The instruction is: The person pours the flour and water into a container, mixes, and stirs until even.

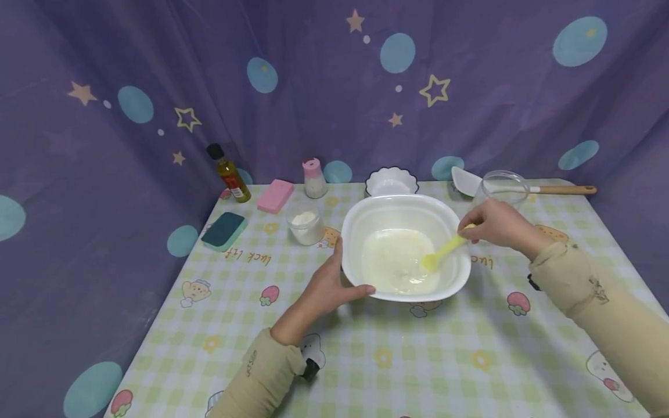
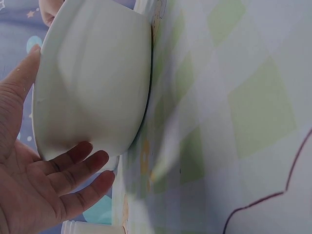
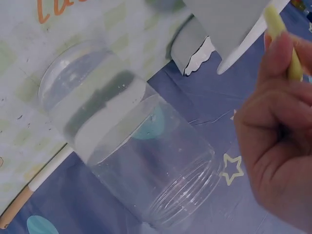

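Note:
A white bowl [image 1: 355, 249] with rounded corners stands on the table and contains a pale, milky liquid [image 1: 392, 255]. My left hand [image 1: 326, 287] holds its near left corner, thumb at the rim and the other fingers against the outer wall, as the left wrist view shows. Between thumb and fingers, my right hand [image 1: 496, 226] pinches the handle of a small yellow spoon [image 1: 446, 248] over the right rim. The spoon's head dips into the liquid. In the right wrist view, a clear jar [image 3: 151, 151] partly filled with clear liquid stands beside that hand.
Behind the bowl are a scalloped white dish [image 1: 392, 181] and a spatula [image 1: 564, 190] with a wooden handle. Toward the left are a cup of white powder [image 1: 305, 226], a pink-topped shaker [image 1: 315, 179], a pink sponge [image 1: 276, 196], a green sponge [image 1: 225, 231] and an oil bottle [image 1: 231, 177].

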Available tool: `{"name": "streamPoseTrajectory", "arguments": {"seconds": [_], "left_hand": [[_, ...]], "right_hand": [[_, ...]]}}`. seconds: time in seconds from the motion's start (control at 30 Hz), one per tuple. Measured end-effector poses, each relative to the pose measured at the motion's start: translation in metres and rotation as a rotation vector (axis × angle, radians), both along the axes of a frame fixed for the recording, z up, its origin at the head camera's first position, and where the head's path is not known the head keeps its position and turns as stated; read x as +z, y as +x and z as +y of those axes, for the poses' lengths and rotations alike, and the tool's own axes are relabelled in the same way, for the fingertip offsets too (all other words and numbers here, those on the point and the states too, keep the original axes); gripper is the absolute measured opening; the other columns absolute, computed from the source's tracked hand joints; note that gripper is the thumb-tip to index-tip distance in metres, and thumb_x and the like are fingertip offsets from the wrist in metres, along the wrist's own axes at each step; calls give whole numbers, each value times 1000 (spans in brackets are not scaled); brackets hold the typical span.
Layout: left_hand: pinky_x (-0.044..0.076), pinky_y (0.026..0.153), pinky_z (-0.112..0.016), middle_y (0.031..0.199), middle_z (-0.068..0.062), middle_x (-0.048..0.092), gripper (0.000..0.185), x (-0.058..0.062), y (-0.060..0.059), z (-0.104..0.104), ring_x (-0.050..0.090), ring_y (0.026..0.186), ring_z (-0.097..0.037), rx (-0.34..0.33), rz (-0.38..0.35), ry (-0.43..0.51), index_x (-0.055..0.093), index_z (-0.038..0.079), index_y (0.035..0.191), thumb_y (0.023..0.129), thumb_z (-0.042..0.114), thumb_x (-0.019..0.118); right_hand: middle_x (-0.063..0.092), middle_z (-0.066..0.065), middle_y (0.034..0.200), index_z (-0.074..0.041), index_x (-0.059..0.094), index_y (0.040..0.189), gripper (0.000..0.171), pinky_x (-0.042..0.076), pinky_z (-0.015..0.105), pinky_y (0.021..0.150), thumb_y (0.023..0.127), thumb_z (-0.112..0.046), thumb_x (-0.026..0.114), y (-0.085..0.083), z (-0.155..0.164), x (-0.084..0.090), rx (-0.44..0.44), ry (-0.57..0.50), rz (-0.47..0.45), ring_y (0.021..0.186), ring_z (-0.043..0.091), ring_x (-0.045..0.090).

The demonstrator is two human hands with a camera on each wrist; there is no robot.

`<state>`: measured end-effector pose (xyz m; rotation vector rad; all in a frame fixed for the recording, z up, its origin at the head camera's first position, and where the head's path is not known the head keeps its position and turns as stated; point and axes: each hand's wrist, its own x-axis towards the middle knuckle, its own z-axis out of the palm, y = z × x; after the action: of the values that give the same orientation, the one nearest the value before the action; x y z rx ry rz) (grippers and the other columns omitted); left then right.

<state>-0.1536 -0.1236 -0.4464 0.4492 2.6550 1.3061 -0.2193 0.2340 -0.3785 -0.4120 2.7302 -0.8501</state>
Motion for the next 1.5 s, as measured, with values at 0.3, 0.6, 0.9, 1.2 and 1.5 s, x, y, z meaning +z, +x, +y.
{"name": "streamPoseTrajectory", "arguments": {"seconds": [0.3, 0.6, 0.9, 1.2, 1.5], "left_hand": [[26, 113, -44, 161, -5, 19, 129, 0, -1, 0, 26, 143, -20, 0, 14, -2, -6, 21, 157, 70, 47, 86], [27, 113, -44, 161, -3, 18, 129, -3, -2, 0, 26, 142, -19, 1, 23, -15, -6, 26, 157, 70, 49, 86], [27, 112, -44, 160, -5, 20, 129, -1, -1, 1, 27, 142, -20, 7, 17, -30, -6, 24, 157, 70, 49, 85], [26, 113, -44, 161, -2, 17, 130, -1, -1, 1, 25, 143, -18, 12, 11, -39, -6, 25, 157, 68, 52, 86], [27, 112, -45, 160, -2, 19, 130, -2, -1, 1, 26, 143, -18, 5, 18, -3, -5, 24, 157, 69, 50, 86]], "right_hand": [[70, -3, 71, -9, 76, 86, 6, 49, 32, 63, 87, -13, 73, 9, -25, -10, 126, -61, -6, 67, 14, 63], [69, -5, 68, -10, 76, 82, 7, 47, 33, 64, 86, -15, 73, 7, -56, -25, 50, -68, 148, 65, 12, 60], [69, 6, 77, -4, 75, 87, 11, 46, 39, 67, 88, -13, 71, -3, -48, -24, -50, -13, 288, 70, 22, 59], [65, 5, 73, -3, 74, 87, 10, 44, 41, 66, 86, -11, 68, -2, -20, -5, -34, 81, 308, 66, 22, 54], [62, -4, 66, -10, 74, 79, 5, 41, 33, 57, 83, -9, 71, 4, -7, 15, 94, 120, 139, 59, 15, 51]]}}
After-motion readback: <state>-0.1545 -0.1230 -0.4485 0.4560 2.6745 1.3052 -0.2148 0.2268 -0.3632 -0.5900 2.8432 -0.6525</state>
